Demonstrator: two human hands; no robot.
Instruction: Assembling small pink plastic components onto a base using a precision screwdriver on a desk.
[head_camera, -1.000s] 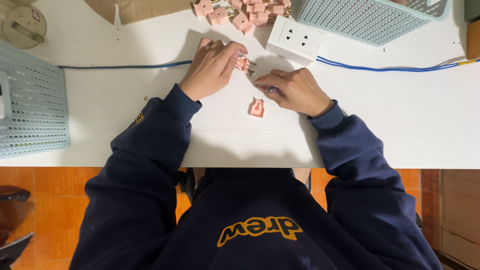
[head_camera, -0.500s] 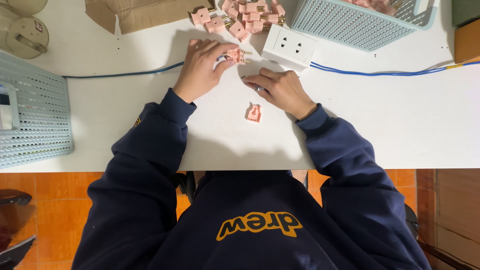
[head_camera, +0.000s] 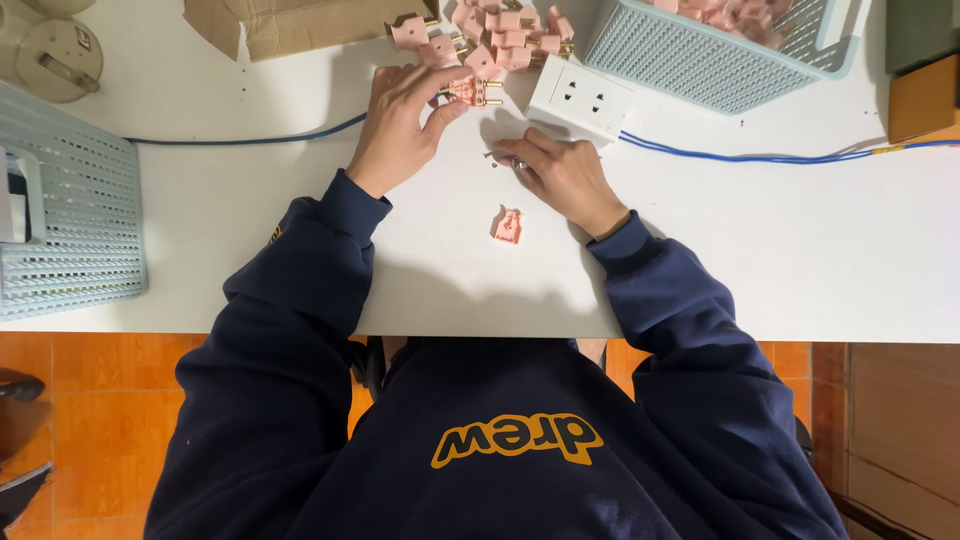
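Pinching a pink plug part (head_camera: 473, 92) with brass prongs in the left hand (head_camera: 405, 125), thumb and fingers pressed on it, just left of the white socket block (head_camera: 579, 100) on the desk (head_camera: 760, 240). Resting the right hand (head_camera: 562, 178) just below that socket block, grip curled tight around something small and dark, can't tell what exactly. Sitting loose a bit further below the socket block: another pink plug shell (head_camera: 507, 226). Piling up just above-left of the socket block: more pink plug pieces (head_camera: 500, 35). Running off to both sides of it: a blue wire (head_camera: 760, 157). Parked up-right of it: a pale mesh basket (head_camera: 715, 50).
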